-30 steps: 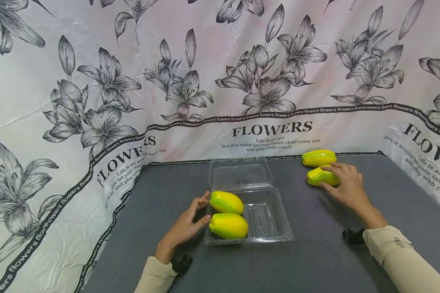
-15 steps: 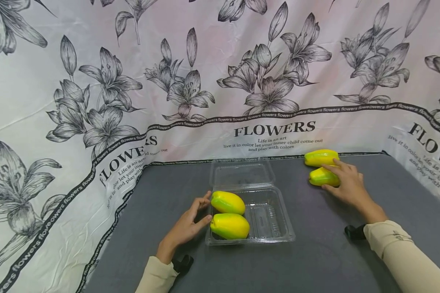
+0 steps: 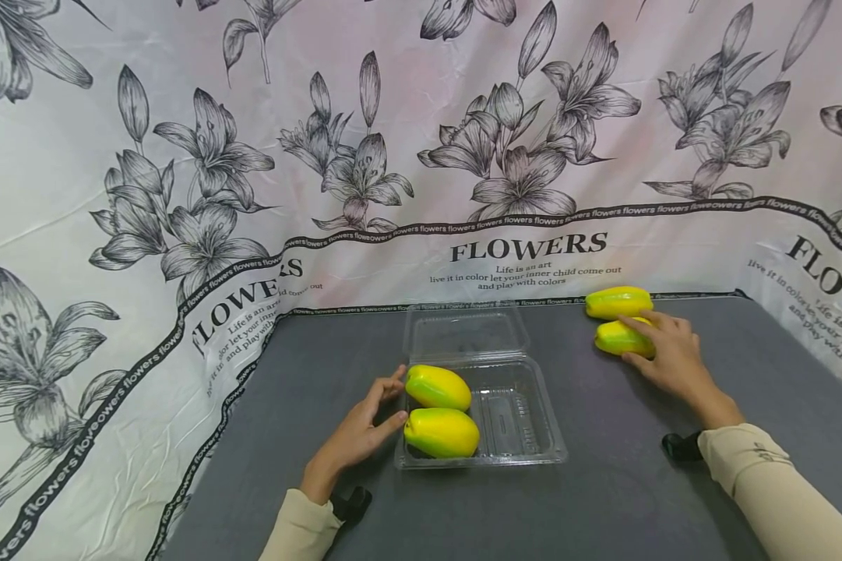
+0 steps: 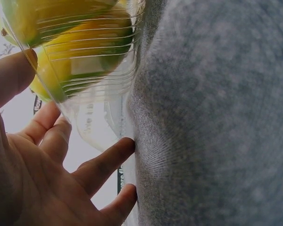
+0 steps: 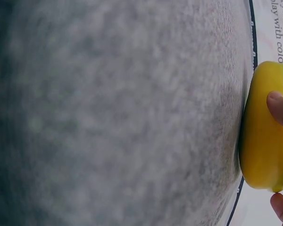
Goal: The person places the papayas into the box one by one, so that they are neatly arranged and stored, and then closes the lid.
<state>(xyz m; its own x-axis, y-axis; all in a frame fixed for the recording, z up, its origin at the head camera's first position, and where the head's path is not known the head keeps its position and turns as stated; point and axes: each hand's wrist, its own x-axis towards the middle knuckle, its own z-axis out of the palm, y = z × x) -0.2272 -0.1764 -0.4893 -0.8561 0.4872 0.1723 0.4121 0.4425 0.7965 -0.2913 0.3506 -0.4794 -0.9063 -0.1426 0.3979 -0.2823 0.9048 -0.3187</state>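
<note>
A clear plastic clamshell box stands open on the grey table, its lid laid back. Two yellow-green papayas lie in its left half, a rear papaya and a front papaya. My left hand is at the box's left side, fingers extended; in the left wrist view the thumb touches the rim. At the right rear, my right hand holds another papaya between thumb and fingers, the papaya still low at the table. In the right wrist view a fingertip presses its yellow skin.
One more papaya lies just behind the held one, near the back edge of the table. A white flower-printed cloth hangs behind and along both sides. Dark wrist mounts sit under both sleeves.
The whole head view has shifted slightly, so things appear a little further right. Both hands and all the papayas keep practically the same places relative to one another.
</note>
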